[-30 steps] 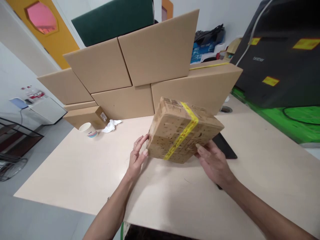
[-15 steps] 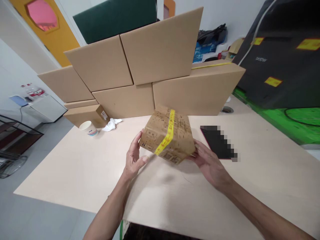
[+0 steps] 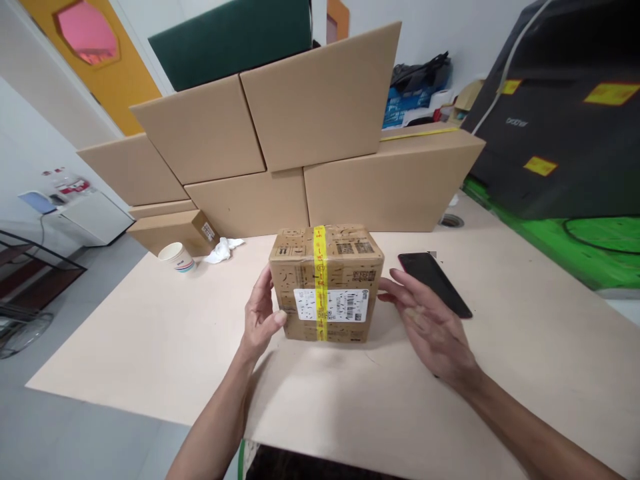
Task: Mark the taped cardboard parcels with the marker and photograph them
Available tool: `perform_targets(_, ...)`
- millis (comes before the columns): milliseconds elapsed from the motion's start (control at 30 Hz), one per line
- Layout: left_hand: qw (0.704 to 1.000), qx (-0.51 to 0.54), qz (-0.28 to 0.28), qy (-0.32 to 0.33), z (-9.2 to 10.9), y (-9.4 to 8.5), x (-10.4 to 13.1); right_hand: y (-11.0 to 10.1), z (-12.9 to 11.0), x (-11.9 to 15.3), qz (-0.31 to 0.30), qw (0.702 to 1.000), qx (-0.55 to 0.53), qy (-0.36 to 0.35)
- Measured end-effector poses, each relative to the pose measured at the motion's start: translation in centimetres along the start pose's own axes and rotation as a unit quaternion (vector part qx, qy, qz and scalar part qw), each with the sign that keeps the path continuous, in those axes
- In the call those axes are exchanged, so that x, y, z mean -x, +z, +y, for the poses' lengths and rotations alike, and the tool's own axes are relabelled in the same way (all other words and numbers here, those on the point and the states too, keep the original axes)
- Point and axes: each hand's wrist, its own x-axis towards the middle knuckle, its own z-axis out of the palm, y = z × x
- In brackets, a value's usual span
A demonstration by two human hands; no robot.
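Swung round since prev. frame: brown rectangular cardboard box (image 3: 340,277) w/ yellow tape (image 3: 320,257), white paper label (image 3: 346,308) now near side, ctr. of pale, flat desk (image 3: 150,347). Left hand (image 3: 263,317) has grip on one side, prob. to steady it; right hand (image 3: 433,327) loose, fingers spread, contact unclear.

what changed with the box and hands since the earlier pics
The brown cardboard box with yellow tape has turned from tilted to nearly upright, its white label now facing the person. The right hand has opened, its thumb off the box; whether its fingers still touch is unclear. The left hand stays at the box's left side. The white paper cup and flat black rectangular slab stayed put.
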Motion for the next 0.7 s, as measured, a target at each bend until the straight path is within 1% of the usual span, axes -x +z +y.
perform_targets(100,0.999,-0.002,-0.032,-0.024,0.2,0.4,0.2,0.2,-0.1,-0.1,-0.012,1.000,-0.015,0.003)
perform_targets(233,0.994,0.006,-0.065,-0.089,-0.1,1.3,0.4,0.4,0.0,-0.2,-0.030,0.999,-0.012,0.017)
perform_targets(300,0.990,0.013,-0.075,-0.117,-0.3,1.7,0.4,0.6,0.2,-0.4,-0.048,0.998,-0.004,0.051)
perform_targets(367,0.985,0.026,-0.081,-0.152,-0.6,2.0,0.3,0.7,0.5,-0.6,-0.065,0.993,0.001,0.101)
perform_targets(433,0.977,0.044,-0.088,-0.189,-0.7,2.2,0.0,0.8,0.8,-0.8,-0.073,0.988,-0.001,0.138)
perform_targets(500,0.971,0.065,-0.088,-0.211,-0.8,2.1,-0.2,0.7,1.0,-0.9,-0.068,0.988,-0.011,0.135)
perform_targets(700,0.968,0.119,-0.050,-0.214,-1.3,1.5,-0.6,-0.1,1.5,-0.9,-0.030,0.995,-0.039,0.092)
